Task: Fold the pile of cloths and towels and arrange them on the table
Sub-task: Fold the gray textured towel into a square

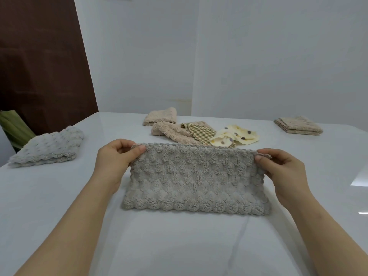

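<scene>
Both hands are on the grey towel (195,180), right in the middle of the white worktop (179,246). The left hand (116,159) pinches the towel's top left corner, thumb and fingers (139,150) clamped on the scalloped edge. The right hand (282,170) does the same at the top right corner, fingers curled round the fabric. Between them the upper edge is stretched out level and lifted off the surface, while the lower edge lies on the worktop, close to the person. It shows as a wide, bubbly rectangle facing the camera.

Just past that raised edge sits the unfolded heap: a fluffy beige towel (173,132), a green checked cloth (201,131) lying partly on it, and a yellow dotted cloth (237,136) touching the checked one on its right. Behind the heap, a folded beige towel (161,116) lies near the far edge. Far right, well apart from the rest, there's a folded tan towel (298,125). Over on the left, a folded pale blue-grey towel (49,146) sits near the worktop's left edge.

A white wall (258,56) closes the back, with a brown panel (39,56) at the left and something green (14,124) poking up beside the worktop.
</scene>
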A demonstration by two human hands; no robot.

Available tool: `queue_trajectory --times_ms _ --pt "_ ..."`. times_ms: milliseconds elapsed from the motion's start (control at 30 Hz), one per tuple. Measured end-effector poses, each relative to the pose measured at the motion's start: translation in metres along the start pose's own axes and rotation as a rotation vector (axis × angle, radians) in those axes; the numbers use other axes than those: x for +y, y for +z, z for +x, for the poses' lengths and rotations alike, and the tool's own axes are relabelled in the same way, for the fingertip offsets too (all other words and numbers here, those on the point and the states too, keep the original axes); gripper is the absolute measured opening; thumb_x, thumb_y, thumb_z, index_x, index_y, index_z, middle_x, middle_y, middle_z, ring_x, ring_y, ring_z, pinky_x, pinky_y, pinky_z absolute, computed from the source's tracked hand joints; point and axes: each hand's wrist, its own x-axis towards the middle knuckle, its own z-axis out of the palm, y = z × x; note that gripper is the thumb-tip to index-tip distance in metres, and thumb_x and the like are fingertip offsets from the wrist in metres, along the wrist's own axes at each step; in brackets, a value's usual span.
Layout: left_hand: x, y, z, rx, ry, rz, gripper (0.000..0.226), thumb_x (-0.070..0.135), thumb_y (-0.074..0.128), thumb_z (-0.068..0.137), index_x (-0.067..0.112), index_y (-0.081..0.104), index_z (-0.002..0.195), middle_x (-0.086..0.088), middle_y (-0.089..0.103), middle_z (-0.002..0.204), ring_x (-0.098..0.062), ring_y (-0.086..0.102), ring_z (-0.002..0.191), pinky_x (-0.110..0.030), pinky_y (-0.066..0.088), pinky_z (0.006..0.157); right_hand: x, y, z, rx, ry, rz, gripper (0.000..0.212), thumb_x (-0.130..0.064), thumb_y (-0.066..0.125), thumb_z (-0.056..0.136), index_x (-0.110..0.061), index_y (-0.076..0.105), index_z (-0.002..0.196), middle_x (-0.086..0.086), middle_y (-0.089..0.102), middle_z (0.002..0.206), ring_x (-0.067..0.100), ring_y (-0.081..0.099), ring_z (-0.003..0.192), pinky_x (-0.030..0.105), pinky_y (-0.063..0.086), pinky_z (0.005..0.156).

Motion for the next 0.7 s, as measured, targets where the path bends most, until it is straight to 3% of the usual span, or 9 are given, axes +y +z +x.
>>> queue_trajectory --times_ms 100,200,333,367,433,500,600,700 --pt "0.000 0.001 -0.002 0.020 0.017 0.035 0.021 0.006 0.070 0.076 0.013 0.053 0.066 -0.004 0.053 0.066 -0.014 0.047 0.059 -0.022 0.040 0.053 -0.003 0.001 -0.002 0.019 -0.014 0.020 0.024 -0.001 0.064 0.081 -0.022 0.066 0.071 -0.005 0.060 0.065 0.014 0.051 0.065 0.025 0.043 0.058" --pt "0.003 0.004 -0.005 0.006 -0.043 0.055 0.019 0.014 0.065 0.083 0.016 0.051 0.070 -0.001 0.051 0.066 -0.012 0.047 0.056 -0.015 0.042 0.042 -0.005 0.004 -0.004 0.030 -0.043 -0.072 0.021 -0.005 0.063 0.084 -0.022 0.063 0.071 -0.001 0.058 0.073 0.013 0.053 0.069 0.019 0.047 0.057" --pt "0.003 0.007 -0.012 -0.170 -0.295 0.172 0.008 0.033 0.052 0.092 0.025 0.052 0.095 -0.003 0.055 0.080 -0.018 0.049 0.063 -0.026 0.040 0.054 0.004 0.004 -0.003 0.062 0.043 -0.223 0.018 -0.009 0.062 0.085 -0.022 0.061 0.074 0.004 0.060 0.080 0.020 0.055 0.076 0.035 0.048 0.075" --pt "0.002 0.006 -0.013 -0.250 -0.322 0.240 0.014 0.035 0.052 0.092 0.030 0.049 0.105 -0.005 0.057 0.086 -0.019 0.053 0.068 -0.027 0.042 0.055 0.005 0.004 -0.003 0.063 0.094 -0.232 0.015 -0.010 0.061 0.087 -0.022 0.061 0.077 0.007 0.062 0.085 0.021 0.056 0.075 0.035 0.049 0.075" --pt "0.001 0.004 -0.016 -0.408 -0.317 0.378 0.027 0.029 0.059 0.089 0.037 0.048 0.112 -0.008 0.062 0.095 -0.021 0.062 0.082 -0.028 0.049 0.064 0.004 0.003 -0.004 0.017 0.204 -0.215 0.006 -0.015 0.058 0.090 -0.019 0.061 0.092 0.010 0.063 0.095 0.019 0.056 0.068 0.025 0.051 0.059" --pt "0.002 0.006 -0.019 -0.492 -0.281 0.423 0.026 0.016 0.064 0.085 0.033 0.058 0.104 -0.007 0.063 0.094 -0.020 0.064 0.084 -0.028 0.053 0.072 0.001 0.002 -0.005 -0.058 0.278 -0.279 0.021 -0.020 0.059 0.089 -0.018 0.056 0.110 0.008 0.063 0.097 0.015 0.054 0.062 0.019 0.045 0.046" --pt "-0.001 0.011 -0.021 -0.445 -0.204 0.464 0.021 0.008 0.067 0.082 0.027 0.065 0.090 0.000 0.063 0.087 -0.012 0.062 0.076 -0.020 0.051 0.068 0.000 -0.001 -0.006 -0.178 0.253 -0.588 0.050 -0.024 0.066 0.083 -0.028 0.044 0.128 0.005 0.060 0.101 0.022 0.061 0.075 0.033 0.051 0.066" --pt "-0.004 0.013 -0.018 -0.369 -0.089 0.450 0.030 0.005 0.070 0.079 0.032 0.063 0.089 0.011 0.060 0.096 -0.002 0.059 0.081 -0.016 0.049 0.069 0.000 -0.001 -0.008 -0.266 0.190 -0.775 0.061 -0.023 0.066 0.083 -0.038 0.035 0.134 0.009 0.051 0.129 0.023 0.059 0.089 0.031 0.047 0.071"
